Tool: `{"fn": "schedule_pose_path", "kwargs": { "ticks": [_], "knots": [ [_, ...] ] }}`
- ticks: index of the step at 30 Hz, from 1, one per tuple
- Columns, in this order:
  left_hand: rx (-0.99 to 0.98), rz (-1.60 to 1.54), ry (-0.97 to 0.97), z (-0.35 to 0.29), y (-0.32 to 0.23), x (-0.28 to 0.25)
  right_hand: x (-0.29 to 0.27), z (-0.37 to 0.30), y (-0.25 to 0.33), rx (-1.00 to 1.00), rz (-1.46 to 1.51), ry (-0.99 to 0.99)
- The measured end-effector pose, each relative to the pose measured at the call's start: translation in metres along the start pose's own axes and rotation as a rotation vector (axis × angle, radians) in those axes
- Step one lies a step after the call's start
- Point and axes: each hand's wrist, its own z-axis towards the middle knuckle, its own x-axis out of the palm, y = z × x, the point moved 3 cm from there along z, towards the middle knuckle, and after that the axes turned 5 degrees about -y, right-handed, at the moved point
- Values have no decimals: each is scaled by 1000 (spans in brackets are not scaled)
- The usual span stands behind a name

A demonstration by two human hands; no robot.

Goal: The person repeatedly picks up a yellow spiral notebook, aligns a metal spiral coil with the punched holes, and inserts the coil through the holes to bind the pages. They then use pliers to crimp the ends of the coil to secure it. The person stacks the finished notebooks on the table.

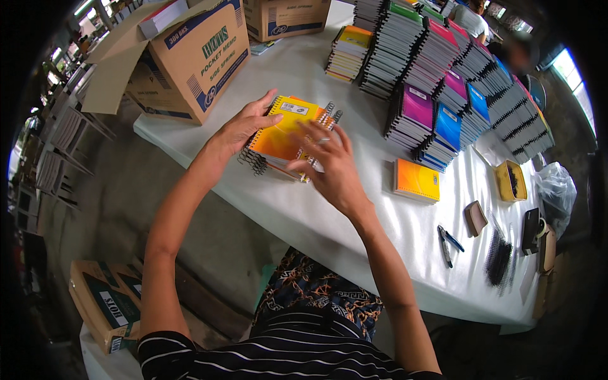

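Observation:
A stack of spiral-bound pocket notebooks with yellow-orange covers sits near the table's front edge. Wire coils stick out on both its left and right sides. My left hand grips the stack's left side, with its thumb lying on the top cover. Over the right side hovers my right hand, its fingers spread and partly blurred by motion. Whether its fingertips touch the notebooks I cannot tell. To the right lies a separate block of orange-yellow notebooks.
Tall piles of notebooks fill the table's back right. An open carton stands at the left, another carton behind it. Pliers, a blue pen, loose wire coils and a yellow container lie at the right.

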Motion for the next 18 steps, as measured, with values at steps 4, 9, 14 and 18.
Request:
{"fn": "schedule_pose_path", "kwargs": {
  "ticks": [4,9,14,18],
  "knots": [
    [23,-12,-38,9,-9,2,-9,-26,-28,672,539,-185],
    [-173,-119,27,26,18,4,29,-17,-35,939,885,-125],
    [-203,-116,-32,23,17,19,40,5,-33,762,1028,-23],
    [-231,-129,-15,20,6,13,20,-8,-31,677,720,-102]
  ]
}}
